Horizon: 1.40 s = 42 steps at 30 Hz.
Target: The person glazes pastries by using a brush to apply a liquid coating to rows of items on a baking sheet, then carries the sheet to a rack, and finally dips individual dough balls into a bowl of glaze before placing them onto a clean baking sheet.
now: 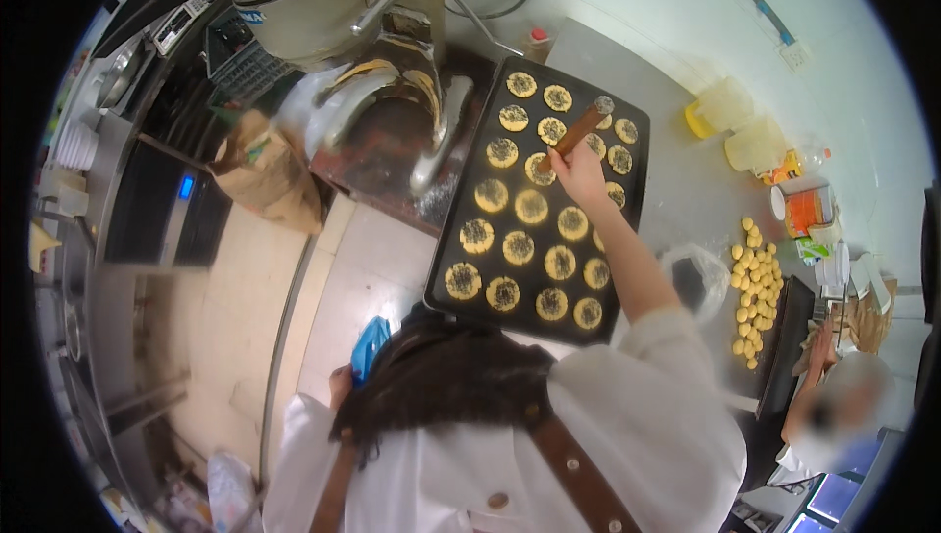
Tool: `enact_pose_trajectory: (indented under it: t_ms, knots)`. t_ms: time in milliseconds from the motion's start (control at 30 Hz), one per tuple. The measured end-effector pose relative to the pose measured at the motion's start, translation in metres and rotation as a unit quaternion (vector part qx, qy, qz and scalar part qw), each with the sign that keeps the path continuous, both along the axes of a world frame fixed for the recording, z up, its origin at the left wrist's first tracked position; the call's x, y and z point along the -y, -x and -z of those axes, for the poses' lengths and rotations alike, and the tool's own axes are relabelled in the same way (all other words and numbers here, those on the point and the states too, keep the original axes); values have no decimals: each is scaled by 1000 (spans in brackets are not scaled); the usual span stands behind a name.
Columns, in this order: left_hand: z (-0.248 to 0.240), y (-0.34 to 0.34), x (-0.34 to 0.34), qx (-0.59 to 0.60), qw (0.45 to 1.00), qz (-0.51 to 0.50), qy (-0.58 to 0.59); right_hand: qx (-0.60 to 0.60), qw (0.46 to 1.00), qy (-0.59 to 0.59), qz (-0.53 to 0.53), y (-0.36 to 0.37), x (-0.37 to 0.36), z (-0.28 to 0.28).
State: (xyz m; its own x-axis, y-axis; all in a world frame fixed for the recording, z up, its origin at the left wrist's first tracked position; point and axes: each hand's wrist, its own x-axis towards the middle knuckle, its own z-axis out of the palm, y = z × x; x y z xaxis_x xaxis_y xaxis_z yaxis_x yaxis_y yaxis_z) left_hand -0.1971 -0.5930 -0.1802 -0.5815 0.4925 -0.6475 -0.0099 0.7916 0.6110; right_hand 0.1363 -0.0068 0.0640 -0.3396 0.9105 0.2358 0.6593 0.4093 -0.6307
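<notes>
My right hand (580, 172) is closed round a short wooden rolling pin (578, 133), held above the far part of a black baking tray (534, 329). The pin's far end is pale and speckled. Rows of flat, round yellow dough pieces (530, 206) lie on the tray, topped with dark seeds. Low at my left side, my left hand (340, 386) is curled against a blue plastic bag (371, 347). My apron hides part of that hand and the bag.
Several small yellow dough balls (753, 293) lie to the right, near a clear plastic bag (694, 283). Tubs (755, 146) line the wall. A large mixer (392, 92) stands far left, beside a paper sack (265, 170). Another person (833, 401) is at the right.
</notes>
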Motion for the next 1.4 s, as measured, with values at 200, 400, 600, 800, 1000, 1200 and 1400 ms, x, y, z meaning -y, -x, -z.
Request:
enact_pose_trajectory:
  t_ms: [200, 400, 600, 800, 1000, 1200, 1400]
  knots:
    - [17, -3, 16, 76, 991, -112, -23, -50, 997, 45, -29, 46, -9, -18]
    - [15, -6, 26, -26, 992, -12, -119, -30, 999, 29, -32, 64, -10, 8]
    - [20, -5, 41, -65, 992, 71, -81, -13, 998, 31, -60, 72, -3, -14]
    - [25, 3, 43, -81, 989, 110, -54, -31, 991, 56, -115, 64, 60, -40]
    - [-10, 0, 7, 10, 993, -68, -96, -18, 993, 81, -79, 58, 73, -8]
    - [2, 16, 13, 56, 994, -50, -79, 0, 995, 81, -63, 41, 75, -13]
    - [28, 27, 11, -16, 991, 115, -58, -58, 995, 84, 19, -24, 72, -9]
